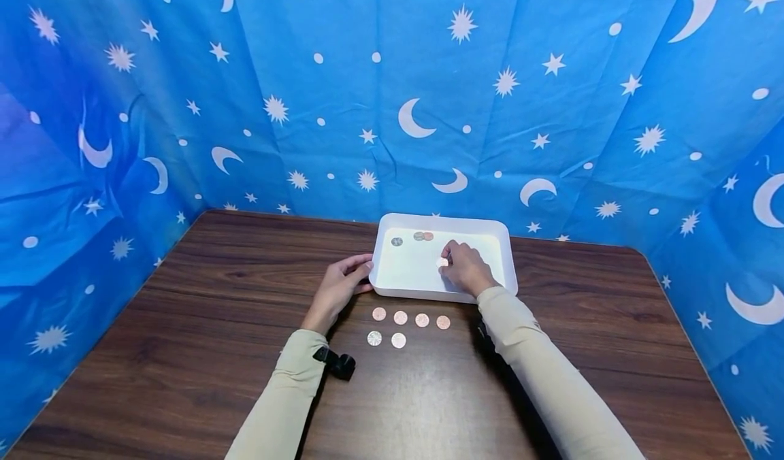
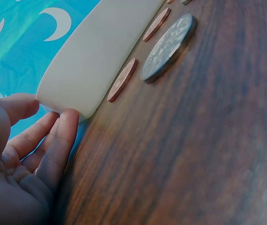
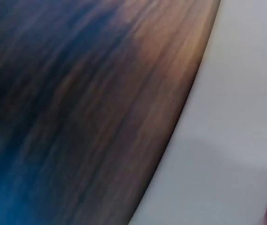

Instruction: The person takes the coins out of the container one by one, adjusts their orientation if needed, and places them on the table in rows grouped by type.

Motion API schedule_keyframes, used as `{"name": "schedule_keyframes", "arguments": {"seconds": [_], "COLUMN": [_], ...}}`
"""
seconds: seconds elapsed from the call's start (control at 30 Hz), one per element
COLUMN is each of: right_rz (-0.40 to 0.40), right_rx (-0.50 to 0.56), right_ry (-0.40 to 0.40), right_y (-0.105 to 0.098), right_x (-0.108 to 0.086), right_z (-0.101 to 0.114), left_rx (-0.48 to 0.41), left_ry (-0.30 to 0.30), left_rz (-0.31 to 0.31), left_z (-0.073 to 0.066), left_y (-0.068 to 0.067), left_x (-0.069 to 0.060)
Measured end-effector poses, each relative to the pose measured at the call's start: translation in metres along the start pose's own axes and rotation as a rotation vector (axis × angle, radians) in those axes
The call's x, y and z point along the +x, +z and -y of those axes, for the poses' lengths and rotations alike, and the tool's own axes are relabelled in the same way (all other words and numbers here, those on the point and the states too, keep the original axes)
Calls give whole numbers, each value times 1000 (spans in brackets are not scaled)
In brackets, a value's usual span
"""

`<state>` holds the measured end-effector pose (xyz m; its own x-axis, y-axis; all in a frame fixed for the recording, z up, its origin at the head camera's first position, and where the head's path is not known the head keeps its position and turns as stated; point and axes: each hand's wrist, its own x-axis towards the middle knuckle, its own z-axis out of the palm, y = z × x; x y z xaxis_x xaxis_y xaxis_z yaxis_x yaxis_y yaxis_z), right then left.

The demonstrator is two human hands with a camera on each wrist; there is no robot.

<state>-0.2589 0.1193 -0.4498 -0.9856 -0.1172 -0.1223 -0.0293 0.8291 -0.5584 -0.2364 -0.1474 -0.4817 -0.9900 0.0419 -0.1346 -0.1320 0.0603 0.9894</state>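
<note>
A shallow white tray (image 1: 441, 295) stands toward the back of the table. My left hand (image 1: 343, 284) holds its left end, thumb at the rim and fingertips against the outer wall, as the left wrist view shows up close. Inside the tray, my right hand (image 1: 467, 268) pinches a bright, pale coin (image 1: 442, 262) over the tray floor. A silver coin (image 1: 397, 241) lies at the tray's back left. Nearby, another silver coin (image 1: 418, 236) overlaps a copper coin (image 1: 429, 236). The right wrist view catches only the tray wall and a sliver of finger.
In front of the tray, several copper coins (image 1: 401, 318) form a row on the brown wooden table (image 1: 245, 324). Below them lie two silver coins (image 1: 374, 338). A blue cloth (image 1: 343, 106) with moons and stars hangs behind and at both sides.
</note>
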Motion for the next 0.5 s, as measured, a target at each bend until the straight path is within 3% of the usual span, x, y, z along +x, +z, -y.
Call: {"name": "schedule_keyframes", "arguments": {"seconds": [0.27, 0.5], "right_rz": [32, 31], "right_rx": [101, 78], "right_ry": [-32, -77], "right_y": [-4, -8], "right_x": [-4, -4], "right_z": [-3, -7], "left_rx": [2, 3], "left_ry": [-2, 6], "left_rz": [-16, -8], "left_z": [0, 2], "left_y": [-1, 0], "left_x": [-2, 0]}}
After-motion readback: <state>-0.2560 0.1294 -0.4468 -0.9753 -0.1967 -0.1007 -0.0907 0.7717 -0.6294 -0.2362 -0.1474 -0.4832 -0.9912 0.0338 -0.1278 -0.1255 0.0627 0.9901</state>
